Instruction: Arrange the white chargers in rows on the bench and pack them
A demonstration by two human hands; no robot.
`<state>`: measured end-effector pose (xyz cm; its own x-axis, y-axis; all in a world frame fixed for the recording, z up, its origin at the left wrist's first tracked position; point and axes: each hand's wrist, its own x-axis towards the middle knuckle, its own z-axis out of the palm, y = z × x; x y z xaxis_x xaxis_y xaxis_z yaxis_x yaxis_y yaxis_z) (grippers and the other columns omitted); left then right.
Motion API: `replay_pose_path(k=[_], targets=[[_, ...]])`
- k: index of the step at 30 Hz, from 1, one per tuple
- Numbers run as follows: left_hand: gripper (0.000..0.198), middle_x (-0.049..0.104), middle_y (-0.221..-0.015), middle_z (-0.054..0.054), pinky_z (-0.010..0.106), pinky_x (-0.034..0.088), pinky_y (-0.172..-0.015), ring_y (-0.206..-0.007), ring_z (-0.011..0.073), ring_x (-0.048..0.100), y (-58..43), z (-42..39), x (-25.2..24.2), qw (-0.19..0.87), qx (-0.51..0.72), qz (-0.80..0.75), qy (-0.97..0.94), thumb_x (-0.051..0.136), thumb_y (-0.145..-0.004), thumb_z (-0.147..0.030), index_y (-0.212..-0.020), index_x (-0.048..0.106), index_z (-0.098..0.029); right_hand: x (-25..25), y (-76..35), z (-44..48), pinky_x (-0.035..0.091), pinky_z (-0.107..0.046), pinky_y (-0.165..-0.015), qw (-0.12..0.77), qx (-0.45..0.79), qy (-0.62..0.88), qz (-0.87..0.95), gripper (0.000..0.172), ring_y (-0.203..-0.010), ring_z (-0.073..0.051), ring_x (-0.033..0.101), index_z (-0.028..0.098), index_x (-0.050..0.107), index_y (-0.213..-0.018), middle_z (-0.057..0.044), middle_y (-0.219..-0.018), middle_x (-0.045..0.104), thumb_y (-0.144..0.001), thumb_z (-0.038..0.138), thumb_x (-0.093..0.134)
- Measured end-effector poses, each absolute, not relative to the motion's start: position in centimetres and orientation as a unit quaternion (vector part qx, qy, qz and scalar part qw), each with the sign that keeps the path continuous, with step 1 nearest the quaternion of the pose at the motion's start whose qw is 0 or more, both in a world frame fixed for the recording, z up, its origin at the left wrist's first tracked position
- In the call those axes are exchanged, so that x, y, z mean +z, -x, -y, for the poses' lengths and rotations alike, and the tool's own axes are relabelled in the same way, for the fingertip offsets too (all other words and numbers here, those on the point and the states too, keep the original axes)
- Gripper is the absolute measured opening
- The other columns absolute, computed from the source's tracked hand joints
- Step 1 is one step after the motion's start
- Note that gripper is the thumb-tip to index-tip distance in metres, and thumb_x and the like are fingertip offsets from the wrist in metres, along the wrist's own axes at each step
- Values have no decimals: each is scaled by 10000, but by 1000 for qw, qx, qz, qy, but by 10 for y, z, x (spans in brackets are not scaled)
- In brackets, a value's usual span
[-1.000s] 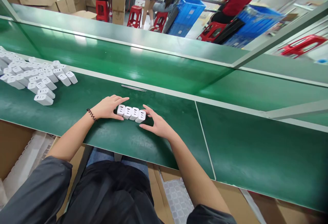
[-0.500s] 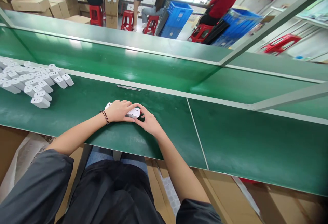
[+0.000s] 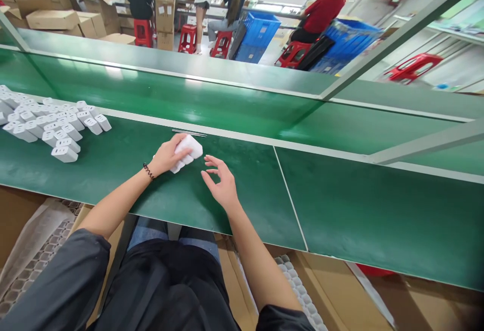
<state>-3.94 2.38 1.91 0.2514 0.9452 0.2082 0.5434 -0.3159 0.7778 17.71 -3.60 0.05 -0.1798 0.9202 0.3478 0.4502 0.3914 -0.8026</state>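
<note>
1. Left hand [image 3: 166, 158] grips the white chargers [image 3: 188, 148], tilted over the green surface [image 3: 340, 195].
2. Right hand [image 3: 221, 184] is empty, fingers spread, at their 4 o'clock.
3. Charger pile [image 3: 49, 124] lies at 9 o'clock; metal strip [image 3: 189, 132] just at 12.

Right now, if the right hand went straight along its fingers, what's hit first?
Likely the white plastic charger blocks in the left hand; the open right hand is apart from them, depth unclear.

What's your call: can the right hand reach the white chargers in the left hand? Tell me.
Likely yes. The right hand is open and empty, close beside the left hand gripping the white chargers; only bare green table lies between them.
</note>
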Motion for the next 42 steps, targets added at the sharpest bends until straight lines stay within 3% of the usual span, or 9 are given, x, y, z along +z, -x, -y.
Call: replay_pose_path(k=[5,11,15,19,22,26,33,38,42], targets=[[560,618,-740,7,237,446,-508,-555,121,547,45,-25,23,520,503,-466,-510,447,-893,-720,-1050,556,-193,26,-142,26,422,-556,-1127,364,103,431,819,663,-1374,-300,444,293,283,-1535,-105,-1488,477,-927,324,546],[596,650,-811,47,256,495,-552,-620,142,601,34,-21,21,612,493,-458,-416,477,-878,-735,-1052,564,-171,26,-118,2,334,-547,-1170,275,66,387,878,968,-1381,-348,387,239,66,-1603,-116,-1447,495,-793,189,595],[640,686,-1102,115,345,545,-830,-971,216,659,58,-23,26,514,426,-479,-569,358,-939,-702,-1217,571,-165,23,-127,-6,406,-558,-1088,295,88,420,853,977,-1290,-355,469,243,106,-1588,-137,-1416,499,-763,228,629],[811,561,-1399,134,446,427,-1075,-1292,287,514,102,-10,25,383,291,-493,-725,702,-778,-582,-1445,430,-209,13,-145,-14,489,-516,-987,356,143,467,797,969,-1233,-336,501,218,149,-1564,-171,-1413,472,-755,316,672],[806,616,-1330,128,455,444,-1051,-1211,289,571,119,12,13,399,235,-498,-733,767,-711,-464,-1413,472,-201,1,-153,-16,507,-498,-951,382,186,483,766,954,-1212,-333,524,224,202,-1547,-166,-1390,490,-738,353,690],[548,643,-1261,101,386,516,-939,-1106,240,622,120,54,-3,467,349,-508,-634,702,-786,-440,-1268,567,-216,-6,-149,-9,513,-488,-938,381,219,467,767,966,-1212,-330,543,265,229,-1544,-152,-1405,496,-726,411,721],[871,616,-1232,164,410,543,-872,-1065,287,627,144,194,-18,479,605,-541,-334,746,-578,-711,-1259,559,-201,-7,-124,39,502,-501,-965,330,300,350,824,1029,-1137,-315,596,257,192,-1571,-161,-1319,547,-729,450,752],[591,686,-1171,160,409,551,-875,-1046,304,654,179,350,-15,336,622,-682,-189,700,-699,-607,-1087,691,-162,-14,-69,80,538,-499,-900,193,399,257,859,1018,-1014,-298,646,279,200,-1569,-150,-1260,588,-737,495,746],[408,698,-1163,109,382,523,-953,-1093,275,637,191,476,-6,112,477,-868,-77,606,-848,-514,-1063,692,-178,-17,36,121,549,-460,-876,129,439,106,883,999,-992,-280,644,279,161,-1574,-144,-1286,577,-768,458,723]])
